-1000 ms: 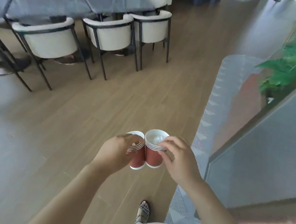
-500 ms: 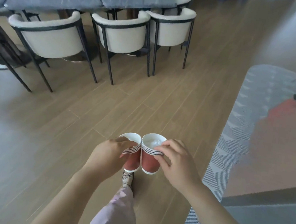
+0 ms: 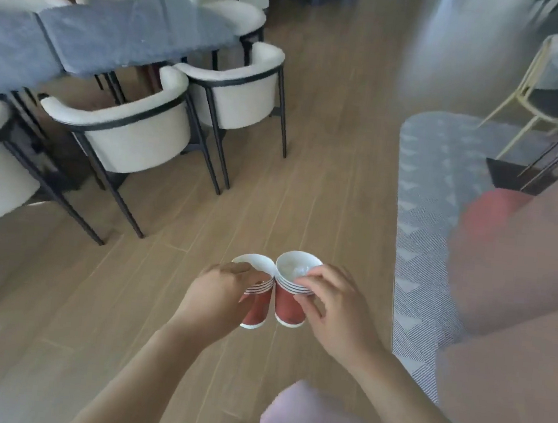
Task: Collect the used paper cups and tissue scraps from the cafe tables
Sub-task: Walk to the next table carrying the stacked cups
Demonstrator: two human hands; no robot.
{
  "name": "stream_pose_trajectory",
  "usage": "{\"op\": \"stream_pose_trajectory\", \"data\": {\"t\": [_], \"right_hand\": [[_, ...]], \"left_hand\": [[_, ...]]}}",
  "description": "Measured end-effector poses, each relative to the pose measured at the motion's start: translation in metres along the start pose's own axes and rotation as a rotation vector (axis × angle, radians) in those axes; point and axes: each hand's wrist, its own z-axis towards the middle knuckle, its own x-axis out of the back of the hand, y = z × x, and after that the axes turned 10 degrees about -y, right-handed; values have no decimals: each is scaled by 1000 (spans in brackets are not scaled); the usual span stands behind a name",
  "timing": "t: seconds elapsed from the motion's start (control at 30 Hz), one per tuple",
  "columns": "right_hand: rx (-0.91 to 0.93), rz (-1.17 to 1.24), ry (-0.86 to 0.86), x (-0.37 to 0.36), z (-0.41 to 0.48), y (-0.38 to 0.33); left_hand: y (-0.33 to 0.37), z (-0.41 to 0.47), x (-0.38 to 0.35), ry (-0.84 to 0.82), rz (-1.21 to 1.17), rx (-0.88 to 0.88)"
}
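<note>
Two stacks of red paper cups with white rims are held side by side above the wooden floor, touching each other. My left hand [image 3: 218, 296] grips the left cup stack [image 3: 258, 307] from the side near its rim. My right hand [image 3: 336, 307] grips the right cup stack [image 3: 288, 307], fingers curled over its striped rims. White crumpled tissue [image 3: 294, 267] lies inside the right stack's top cup. The inside of the left cup is partly hidden by my fingers.
Dark grey tables [image 3: 127, 37] with white black-framed armchairs [image 3: 134, 134] stand at the left. A grey patterned rug [image 3: 422, 209] runs along the right, with a pale-legged chair [image 3: 537, 100] at the far right. Wooden floor [image 3: 314, 129] stretches ahead between them.
The view has moved forward and turned right along the floor; the chairs are nearer and a chair appeared at far right. Both hands keep the same hold on the cups.
</note>
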Motion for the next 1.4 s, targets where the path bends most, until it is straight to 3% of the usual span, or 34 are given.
{"op": "stream_pose_trajectory", "data": {"t": [0.23,0.43,0.83,1.1,1.4], "right_hand": [[-122,-39,76,11,130,108],[-141,-31,71,37,273,207],[-112,0,-12,45,557,351],[-148,-25,37,74,782,450],[-239,4,117,96,970,564]], "left_hand": [[-23,198,23,-52,78,-177],[-40,371,52,-103,40,-165],[-126,657,102,-22,-29,-58],[-185,900,175,13,-41,-131],[-225,1142,223,1,-27,-255]]}}
